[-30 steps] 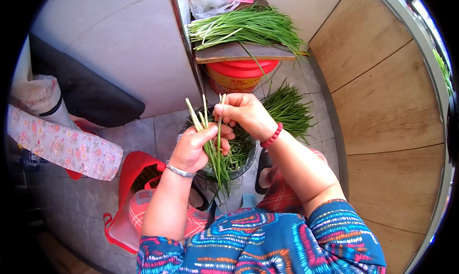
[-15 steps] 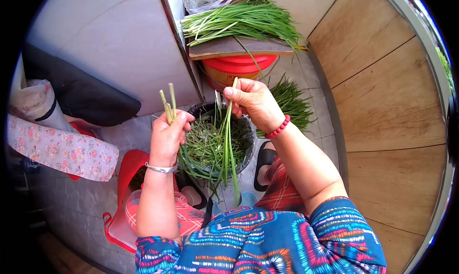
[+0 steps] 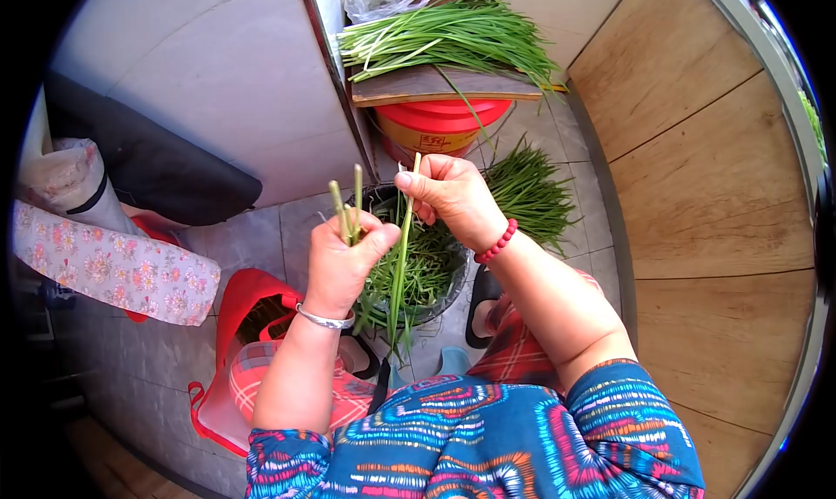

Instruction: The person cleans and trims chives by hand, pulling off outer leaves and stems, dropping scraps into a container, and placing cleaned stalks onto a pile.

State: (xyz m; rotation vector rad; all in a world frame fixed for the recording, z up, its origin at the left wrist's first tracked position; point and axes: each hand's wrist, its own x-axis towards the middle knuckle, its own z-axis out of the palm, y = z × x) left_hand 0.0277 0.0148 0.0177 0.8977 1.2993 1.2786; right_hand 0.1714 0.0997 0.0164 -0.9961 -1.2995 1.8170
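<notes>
My left hand (image 3: pixel 342 268) is closed around several garlic chive stalks (image 3: pixel 347 210), their pale cut ends sticking up above the fist. Close beside it, my right hand (image 3: pixel 448 198) pinches a garlic chive stalk (image 3: pixel 401 268) between thumb and fingers, with its white end up and its green leaves hanging down. Both hands are over a black-lined bucket (image 3: pixel 456 277) between the feet. Loose green and withered trimmings (image 3: pixel 427 259) lie inside it, partly hidden by the hands.
Long garlic chives (image 3: pixel 461 33) lie on a wooden board (image 3: pixel 435 84) atop a red-lidded bucket (image 3: pixel 427 124). Another chive pile (image 3: pixel 531 194) is on the floor at right. A red bag (image 3: pixel 231 316) stands by the left leg; floral rolled material (image 3: pixel 131 268) is farther left. Wood-look panels (image 3: pixel 714 194) curve along the right.
My left hand has moved right, nearer to my right hand, still holding its stalks. My right hand has shifted slightly down and left with the pinched chive.
</notes>
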